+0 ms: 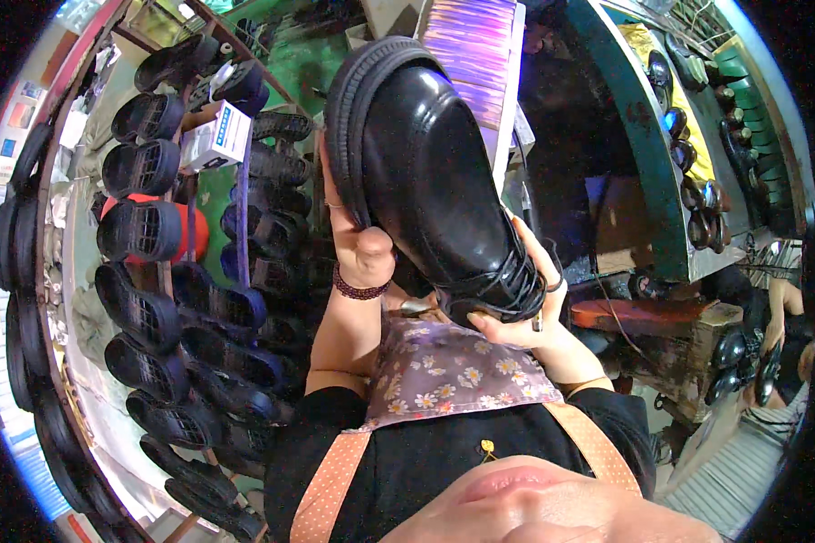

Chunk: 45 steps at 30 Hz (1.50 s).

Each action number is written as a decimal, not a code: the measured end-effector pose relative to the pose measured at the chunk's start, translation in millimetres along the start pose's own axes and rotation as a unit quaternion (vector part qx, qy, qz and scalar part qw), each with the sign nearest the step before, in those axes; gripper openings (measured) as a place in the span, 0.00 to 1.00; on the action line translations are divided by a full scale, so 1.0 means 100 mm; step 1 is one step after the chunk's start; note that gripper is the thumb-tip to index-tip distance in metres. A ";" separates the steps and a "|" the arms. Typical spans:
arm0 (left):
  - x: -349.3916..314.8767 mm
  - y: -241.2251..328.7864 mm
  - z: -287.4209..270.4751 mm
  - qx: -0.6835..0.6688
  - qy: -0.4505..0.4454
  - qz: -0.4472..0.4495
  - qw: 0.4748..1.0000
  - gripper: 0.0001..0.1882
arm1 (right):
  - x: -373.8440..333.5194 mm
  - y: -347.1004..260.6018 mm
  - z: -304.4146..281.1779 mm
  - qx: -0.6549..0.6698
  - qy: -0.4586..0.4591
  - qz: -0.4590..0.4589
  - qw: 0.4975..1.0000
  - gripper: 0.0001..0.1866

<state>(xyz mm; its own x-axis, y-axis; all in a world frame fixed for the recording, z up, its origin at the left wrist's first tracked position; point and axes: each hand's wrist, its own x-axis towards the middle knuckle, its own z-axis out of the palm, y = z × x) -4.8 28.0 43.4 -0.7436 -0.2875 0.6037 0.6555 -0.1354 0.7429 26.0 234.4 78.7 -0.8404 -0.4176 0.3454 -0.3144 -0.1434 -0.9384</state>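
In front of my chest I hold up a glossy black lace-up shoe (435,172), its toe pointing up and away. A thick ribbed black sole (342,136) runs along its left side and round the toe; I cannot tell whether the two are joined. My left hand (362,249) is closed on the sole's left edge, thumb showing near the bottom and the other fingers mostly hidden. Around the laced end of the shoe, beside the black laces (507,281), my right hand (541,290) is wrapped.
Racks of black soles (145,231) stand close on my left, with a small white box (215,136) among them. A green-edged shelf (652,127) with shoes rises on the right. Beyond a reddish bench (638,314), another person's hand (773,333) holds a black shoe.
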 end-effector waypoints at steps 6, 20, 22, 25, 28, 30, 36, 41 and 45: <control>-0.33 0.00 0.05 0.008 0.026 0.000 1.000 0.53 | -0.22 0.16 0.07 -0.027 -0.003 -0.079 0.997 0.53; -0.50 0.30 -0.07 -0.157 0.012 -0.234 0.959 0.52 | -0.48 0.23 -0.20 -0.154 -0.116 -0.015 0.981 0.54; -0.58 0.27 -0.08 -0.200 -0.006 -0.251 0.947 0.51 | -0.39 0.14 -0.54 -0.225 -0.185 -0.012 0.957 0.53; -0.68 0.29 -0.06 -0.171 -0.105 -0.325 0.924 0.50 | -0.04 0.05 -0.67 -0.285 -0.073 -0.082 0.952 0.54; -0.69 0.28 0.08 -0.196 -0.142 -0.354 0.904 0.51 | 0.38 -0.20 -0.61 -0.208 -0.098 -0.023 0.973 0.58; -0.67 0.28 0.14 -0.186 -0.173 -0.353 0.900 0.52 | 0.53 -0.22 -0.61 -0.134 -0.167 -0.010 0.977 0.52; -0.63 0.24 0.23 -0.136 -0.225 -0.372 0.890 0.53 | 0.43 -0.31 -0.77 -0.159 -0.208 0.046 0.964 0.38; -0.74 -0.19 0.05 -0.115 -0.272 -0.426 0.855 0.48 | 0.20 -0.42 -0.83 -0.154 -0.065 0.132 0.977 0.41; -1.12 -0.61 -0.45 -0.228 -0.146 -0.642 0.717 0.50 | -0.08 -0.17 -1.12 -0.088 0.145 0.173 0.970 0.34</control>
<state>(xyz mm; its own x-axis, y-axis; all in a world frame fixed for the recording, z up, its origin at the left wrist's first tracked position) 43.9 26.0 -82.6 -0.7253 0.5529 -0.4101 -0.6691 -0.4260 0.6090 -11.1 340.6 93.2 -0.9898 -0.1404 0.0228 -0.0408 0.1265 -0.9911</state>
